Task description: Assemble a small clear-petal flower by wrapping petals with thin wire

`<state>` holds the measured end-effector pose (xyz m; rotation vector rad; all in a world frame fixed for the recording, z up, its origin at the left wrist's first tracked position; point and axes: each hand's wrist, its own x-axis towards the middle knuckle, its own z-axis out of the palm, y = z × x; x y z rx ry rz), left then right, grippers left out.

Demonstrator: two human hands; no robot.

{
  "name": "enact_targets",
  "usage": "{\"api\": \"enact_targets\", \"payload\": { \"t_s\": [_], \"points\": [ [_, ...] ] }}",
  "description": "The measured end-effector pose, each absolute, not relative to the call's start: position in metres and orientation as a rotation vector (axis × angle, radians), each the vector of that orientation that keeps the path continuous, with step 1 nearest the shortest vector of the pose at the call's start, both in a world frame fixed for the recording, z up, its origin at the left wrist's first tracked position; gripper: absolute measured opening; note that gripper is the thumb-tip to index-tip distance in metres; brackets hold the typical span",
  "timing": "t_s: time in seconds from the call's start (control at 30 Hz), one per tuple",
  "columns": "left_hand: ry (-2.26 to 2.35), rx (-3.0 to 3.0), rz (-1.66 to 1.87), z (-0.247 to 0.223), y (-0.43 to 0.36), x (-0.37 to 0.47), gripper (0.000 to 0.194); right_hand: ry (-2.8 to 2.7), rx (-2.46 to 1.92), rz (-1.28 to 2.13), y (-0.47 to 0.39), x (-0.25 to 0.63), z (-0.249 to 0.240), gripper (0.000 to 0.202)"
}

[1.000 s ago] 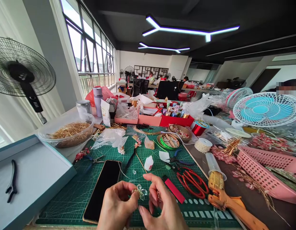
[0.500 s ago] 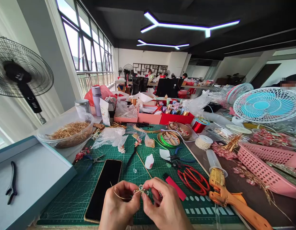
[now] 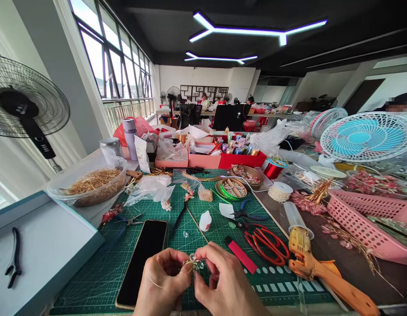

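Just above the near edge of the green cutting mat point(image 3: 91, 276), a small cluster of clear beads point(image 3: 193, 262) on thin gold wire sits between my two hands. My left hand point(image 3: 166, 278) pinches it from the left with thumb and forefinger. A piece of wire point(image 3: 155, 283) crosses the back of that hand. From the right, my right hand point(image 3: 223, 278) is closed on the cluster, its thumb below and forefinger above; the other fingers are curled. A thin gold stem point(image 3: 197, 224) runs up the mat beyond my hands. How the wire winds inside the fingers is hidden.
A black phone point(image 3: 144, 259) lies left of my hands. To the right are a dark pink strip point(image 3: 241, 255), red-handled scissors point(image 3: 267, 245) and an orange glue gun point(image 3: 322, 276). A small white bottle point(image 3: 205, 220) stands ahead. Blue-handled pliers point(image 3: 256, 216) lie beyond.
The wire that stuck up from my left fingers now lies across the back of that hand. The bead cluster has turned slightly between my fingertips. The whole view has shifted a little.
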<state>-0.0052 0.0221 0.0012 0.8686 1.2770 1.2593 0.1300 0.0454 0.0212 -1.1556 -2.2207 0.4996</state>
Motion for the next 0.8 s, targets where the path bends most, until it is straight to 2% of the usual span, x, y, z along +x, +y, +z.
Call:
{"api": "enact_targets", "payload": {
  "t_s": [0.13, 0.2, 0.47, 0.8],
  "points": [
    [1.288, 0.865, 1.245, -0.004, 0.025, -0.006, 0.027, -2.234, -1.085, 0.264, 0.050, 0.128, 0.013, 0.012],
    [1.302, 0.873, 1.236, -0.004, 0.025, -0.006, 0.026, -2.217, -1.092, 0.274, 0.052, 0.128, 0.013, 0.013],
    [1.345, 0.829, 1.231, 0.004, 0.026, -0.003, 0.029, -1.996, -1.277, 1.054, 0.056, 0.130, 0.027, 0.018],
    [1.209, 0.769, 1.155, 0.005, 0.023, -0.008, 0.048, -1.694, -1.162, 1.595, 0.059, 0.132, 0.022, 0.018]
  ]
}}
